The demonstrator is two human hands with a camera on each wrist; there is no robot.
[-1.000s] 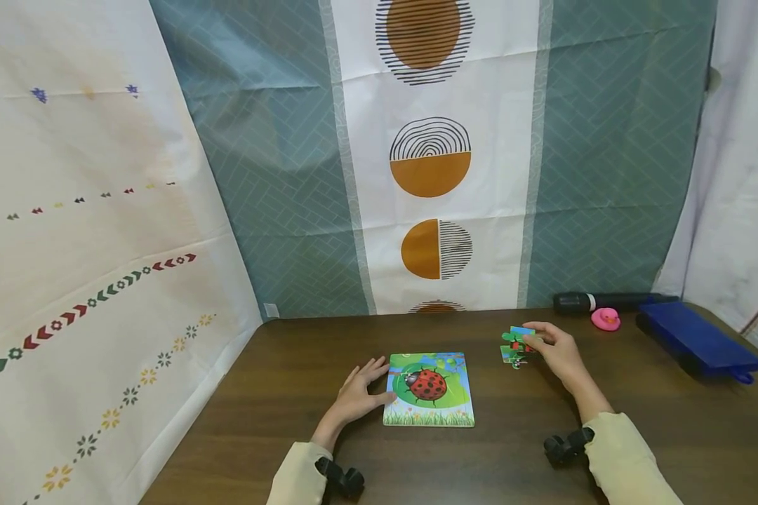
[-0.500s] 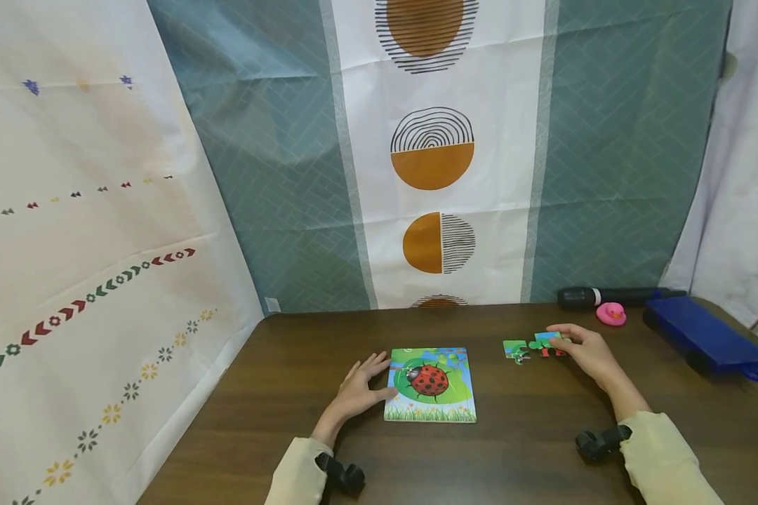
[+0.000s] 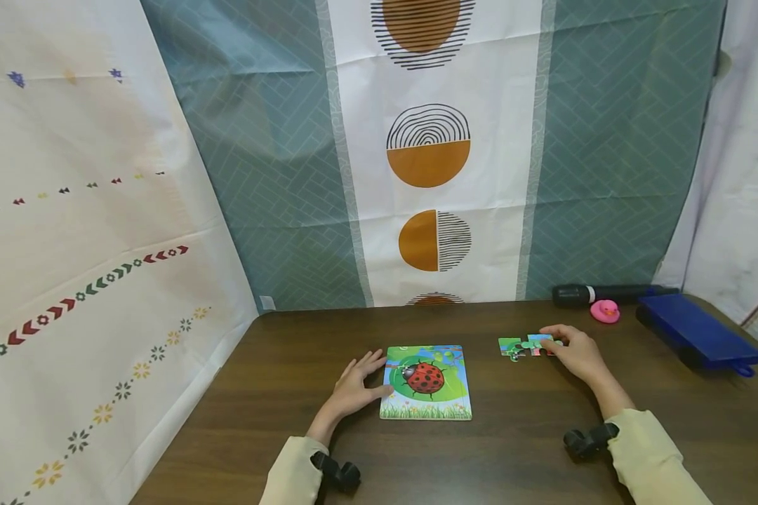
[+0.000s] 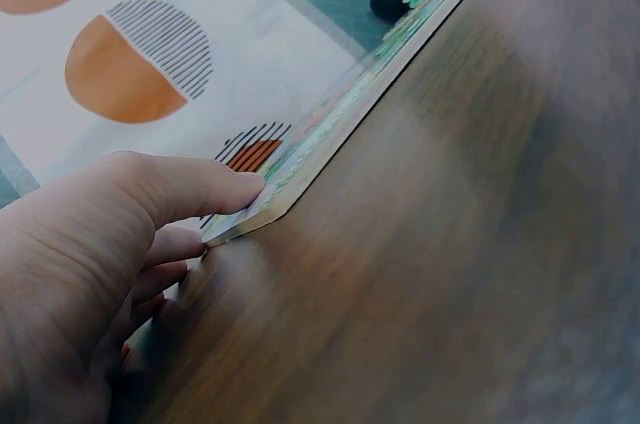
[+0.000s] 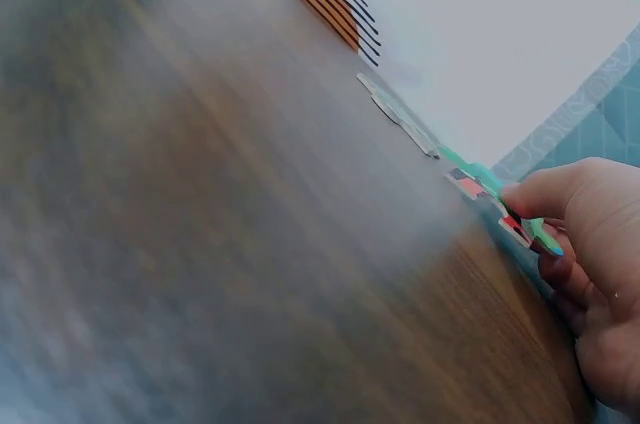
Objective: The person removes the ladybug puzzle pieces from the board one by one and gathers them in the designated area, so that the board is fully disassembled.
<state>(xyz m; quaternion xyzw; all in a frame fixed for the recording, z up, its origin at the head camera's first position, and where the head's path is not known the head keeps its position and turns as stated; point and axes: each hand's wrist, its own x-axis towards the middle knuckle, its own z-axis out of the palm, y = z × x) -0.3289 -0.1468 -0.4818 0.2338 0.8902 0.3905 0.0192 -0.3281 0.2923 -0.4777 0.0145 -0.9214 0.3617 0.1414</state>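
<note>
A square ladybug puzzle board [image 3: 448, 403] lies flat on the brown table. My left hand [image 3: 351, 390] rests at its left side, thumb extended onto the top, the other fingers spread along the edge; the left wrist view shows this thumb at the board's corner. Farther right, my right hand [image 3: 575, 354] pinches a green, blue and red puzzle piece [image 3: 535, 339] between thumb and fingers, partly covering it. Just left of that piece lies another green puzzle piece [image 3: 508, 345]; the two look very close together. In the right wrist view the pinched puzzle piece [image 5: 485, 184] is low over the tabletop.
At the back right are a pink rubber duck [image 3: 605, 311], a black cylinder with a white band [image 3: 571, 294] and a blue flat object with a loop [image 3: 701, 330]. Patterned cloths hang behind and at the left. A small black camera sits on each wrist.
My right hand moved right, drawing its puzzle piece away from the other piece, which came into fuller view; then it shifted slightly back toward it. My left hand stayed on the board.
</note>
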